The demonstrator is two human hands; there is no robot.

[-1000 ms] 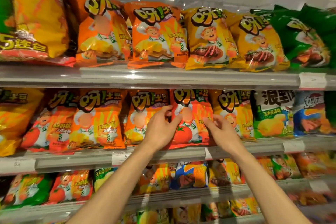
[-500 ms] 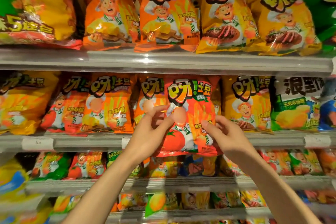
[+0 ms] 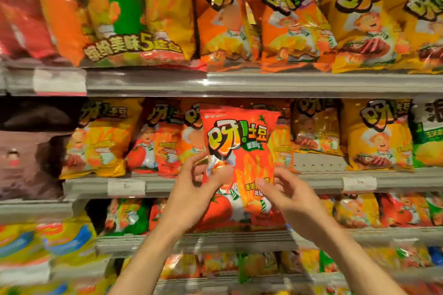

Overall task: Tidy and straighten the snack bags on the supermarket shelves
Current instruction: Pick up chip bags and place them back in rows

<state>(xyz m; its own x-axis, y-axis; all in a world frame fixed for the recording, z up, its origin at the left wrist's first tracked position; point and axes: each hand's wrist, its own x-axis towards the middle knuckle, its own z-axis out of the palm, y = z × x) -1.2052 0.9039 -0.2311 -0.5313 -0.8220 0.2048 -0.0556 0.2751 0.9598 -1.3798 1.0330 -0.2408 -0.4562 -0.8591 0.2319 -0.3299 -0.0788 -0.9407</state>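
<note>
Nearest to us, our left hand (image 3: 191, 195) gripped the red tomato bag (image 3: 239, 165) on its left edge, with the thumb over the front and the fingers curled behind. Our right hand (image 3: 290, 196) took the right edge in the same way; the thumb lay on the front, and the other fingers were hidden behind the bag. We held the bag upright in the air, in front of the middle shelf (image 3: 239, 183) and clear of it, with its bottom hanging below the shelf edge.

Just behind the bag there was an open gap (image 3: 318, 163) in the row, where the bare back panel showed. To the left of it stood an orange bag (image 3: 163, 143), and to the right a yellow bag (image 3: 378, 136). Higher and farther, the upper shelf (image 3: 263, 84) carried a row of similar bags, which leaned a little forward.

We think several things could go wrong from here. The bag is light and full of air, so a strong squeeze could crush the chips inside or burst the seam. If we push it into the gap at an angle, it could knock down the neighbours or fall forward itself. The view was also blurred, so we could put it in the wrong row.
</note>
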